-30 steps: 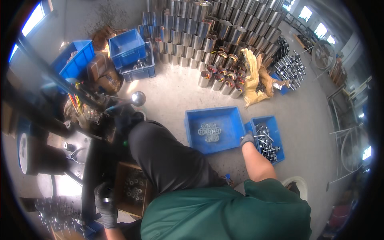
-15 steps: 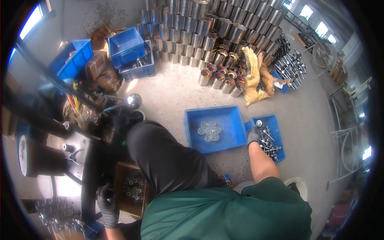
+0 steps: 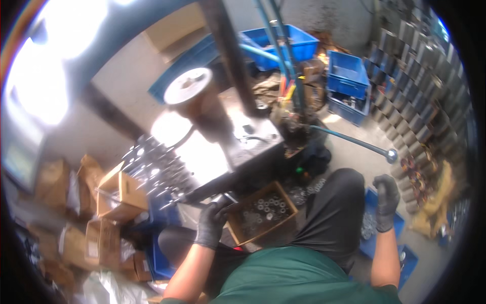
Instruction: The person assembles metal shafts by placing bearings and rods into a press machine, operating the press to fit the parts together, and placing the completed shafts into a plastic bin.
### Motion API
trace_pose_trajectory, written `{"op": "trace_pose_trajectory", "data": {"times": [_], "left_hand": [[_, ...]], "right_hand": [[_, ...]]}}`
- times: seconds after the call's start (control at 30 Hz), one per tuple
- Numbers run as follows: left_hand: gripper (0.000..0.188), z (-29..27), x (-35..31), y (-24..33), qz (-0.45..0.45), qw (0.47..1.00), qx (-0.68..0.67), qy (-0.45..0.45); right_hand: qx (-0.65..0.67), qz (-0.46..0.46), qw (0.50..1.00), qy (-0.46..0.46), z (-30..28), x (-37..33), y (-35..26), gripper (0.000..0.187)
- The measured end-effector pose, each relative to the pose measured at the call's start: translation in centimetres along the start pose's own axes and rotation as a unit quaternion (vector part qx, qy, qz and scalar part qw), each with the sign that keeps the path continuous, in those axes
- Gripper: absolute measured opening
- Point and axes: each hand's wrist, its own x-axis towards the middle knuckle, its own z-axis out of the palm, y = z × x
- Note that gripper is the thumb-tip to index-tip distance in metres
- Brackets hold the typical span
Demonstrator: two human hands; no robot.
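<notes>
So the left hand [image 3: 210, 223], grey glove on, has its fingers wrapped around a shiny metal piece [image 3: 225, 198], right between the metal-topped bench [image 3: 202, 162] and the wooden box [image 3: 263, 235] of small rings. Right hand [image 3: 386, 202] is up by the blue tray [image 3: 396, 223], fingers curled, but honestly can't tell if it's gripping anything.
</notes>
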Motion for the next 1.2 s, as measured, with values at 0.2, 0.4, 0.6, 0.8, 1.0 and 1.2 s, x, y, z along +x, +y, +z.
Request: {"op": "trace_pose_trajectory", "data": {"times": [0.2, 0.4, 0.6, 0.8, 1.0, 1.2], "left_hand": [[0.024, -2.0, 0.9, 1.1, -0.103, 0.875, -0.394, 0.261], [0.033, -3.1, 2.7, 3.9, -0.027, 0.856, -0.464, 0.227], [0.046, -3.0, 5.8, 3.1, -0.004, 0.875, -0.410, 0.255], [0.034, -1.5, 5.7, 5.6, 0.000, 0.861, -0.417, 0.290], [0.029, -2.1, 7.4, 4.7, -0.039, 0.822, -0.473, 0.315], [0.024, -2.1, 7.4, 3.9, -0.041, 0.798, -0.515, 0.309]], "right_hand": [[-0.014, -0.281, 0.931, -0.234, 10.7, 7.7, -12.8, 0.026], [-0.001, -0.398, 0.846, -0.354, 22.7, 12.3, -11.7, 0.029], [-0.042, -0.424, 0.796, -0.431, 27.6, 11.8, -7.7, 0.022], [-0.056, -0.307, 0.811, -0.495, 27.7, 11.9, -8.1, 0.018], [-0.058, -0.235, 0.842, -0.482, 28.0, 12.8, -8.4, 0.020], [-0.052, -0.189, 0.872, -0.449, 27.3, 13.2, -6.5, 0.021]]}}
